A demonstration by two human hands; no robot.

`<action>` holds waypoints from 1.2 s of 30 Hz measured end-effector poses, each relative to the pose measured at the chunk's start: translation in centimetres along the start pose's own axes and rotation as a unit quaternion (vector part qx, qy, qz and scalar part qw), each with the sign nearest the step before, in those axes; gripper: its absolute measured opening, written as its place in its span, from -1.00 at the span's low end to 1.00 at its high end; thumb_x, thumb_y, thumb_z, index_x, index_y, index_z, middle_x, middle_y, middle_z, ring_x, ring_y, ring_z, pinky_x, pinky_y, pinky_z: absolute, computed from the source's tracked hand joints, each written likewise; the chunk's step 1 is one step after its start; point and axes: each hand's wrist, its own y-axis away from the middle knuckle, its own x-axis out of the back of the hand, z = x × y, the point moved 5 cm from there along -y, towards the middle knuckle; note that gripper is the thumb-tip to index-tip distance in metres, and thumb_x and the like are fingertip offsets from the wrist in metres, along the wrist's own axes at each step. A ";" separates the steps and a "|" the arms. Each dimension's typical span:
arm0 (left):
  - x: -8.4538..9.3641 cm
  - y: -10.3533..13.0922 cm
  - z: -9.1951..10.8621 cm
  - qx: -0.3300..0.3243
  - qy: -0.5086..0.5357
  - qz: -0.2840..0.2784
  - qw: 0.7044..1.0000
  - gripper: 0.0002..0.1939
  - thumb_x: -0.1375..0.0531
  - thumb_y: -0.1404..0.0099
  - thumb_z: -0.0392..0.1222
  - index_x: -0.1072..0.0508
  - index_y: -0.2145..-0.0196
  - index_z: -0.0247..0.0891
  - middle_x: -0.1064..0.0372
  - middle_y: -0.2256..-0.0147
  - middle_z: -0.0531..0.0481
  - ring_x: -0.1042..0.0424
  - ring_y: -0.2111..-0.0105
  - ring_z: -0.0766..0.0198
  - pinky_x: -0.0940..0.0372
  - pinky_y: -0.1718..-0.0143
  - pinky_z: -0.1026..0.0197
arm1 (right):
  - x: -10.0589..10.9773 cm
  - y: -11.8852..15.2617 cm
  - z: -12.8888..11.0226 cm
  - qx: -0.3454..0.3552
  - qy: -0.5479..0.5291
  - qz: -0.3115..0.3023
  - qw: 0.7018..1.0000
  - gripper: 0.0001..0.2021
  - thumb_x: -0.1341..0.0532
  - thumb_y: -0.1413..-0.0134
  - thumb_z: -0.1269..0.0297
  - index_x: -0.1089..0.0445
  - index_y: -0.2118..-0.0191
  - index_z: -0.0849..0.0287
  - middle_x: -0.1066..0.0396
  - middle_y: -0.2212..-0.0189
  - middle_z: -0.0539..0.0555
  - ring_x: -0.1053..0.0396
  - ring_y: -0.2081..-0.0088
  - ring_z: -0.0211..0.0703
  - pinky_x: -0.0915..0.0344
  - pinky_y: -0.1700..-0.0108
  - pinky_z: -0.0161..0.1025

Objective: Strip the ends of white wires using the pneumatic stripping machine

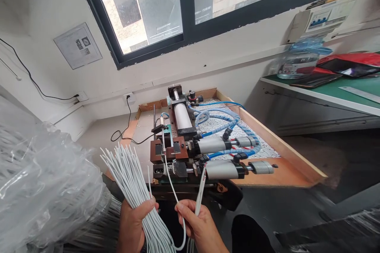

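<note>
My left hand (133, 223) is wrapped round a thick bundle of white cables (130, 178), their cut ends fanned upward. One cable stands apart near my left thumb. Between thumb and forefinger, my right hand (200, 223) pinches a single white cable (171, 180), which curves up to the jaws of a pneumatic wire-stripping machine (175, 151). Whether the jaws grip its end cannot be made out. A few other white cables (200, 193), with reddish inner wires showing at their tips, also sit in my right hand. The machine's silver cylinders (224, 169) lie just beyond them.
White scraps cover the wooden-edged tray (293, 166) around blue air hoses (237, 120). Clear plastic wrapping (50, 182) over more cables bulges at left. At right, a green-topped table (359, 87) bears a water jug (298, 63) and a ruler (360, 94).
</note>
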 end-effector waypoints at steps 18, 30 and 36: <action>0.0 -0.2 -0.1 -0.004 0.068 -0.012 0.998 -0.90 -0.25 0.14 -0.34 -0.42 0.55 -0.33 -0.39 0.63 0.05 -0.34 0.60 0.30 -0.20 0.52 0.26 | 0.4 1.4 2.3 0.024 0.181 -0.127 0.975 -0.65 -0.13 0.11 0.03 -0.28 0.60 0.26 -0.02 0.73 -0.11 0.11 0.64 -0.39 0.19 0.60 -0.37; -0.7 2.5 0.1 -0.012 0.049 -0.108 0.993 -0.88 -0.21 0.16 -0.41 -0.40 0.55 -0.35 -0.34 0.67 0.07 -0.29 0.64 0.33 -0.16 0.56 0.26 | 0.0 2.9 -0.6 0.087 0.282 -0.105 0.950 -0.73 -0.11 0.08 0.12 -0.23 0.60 0.22 -0.04 0.68 -0.09 0.01 0.58 -0.31 0.03 0.53 -0.35; -1.5 4.0 0.0 -0.021 -0.014 -0.166 0.986 -0.90 -0.21 0.18 -0.46 -0.41 0.60 -0.36 -0.34 0.67 0.06 -0.27 0.62 0.33 -0.15 0.53 0.26 | -2.1 2.8 -4.1 0.142 0.285 -0.151 0.936 -0.73 -0.02 -0.02 0.16 -0.17 0.59 0.20 -0.05 0.70 -0.11 0.01 0.62 -0.35 0.02 0.56 -0.37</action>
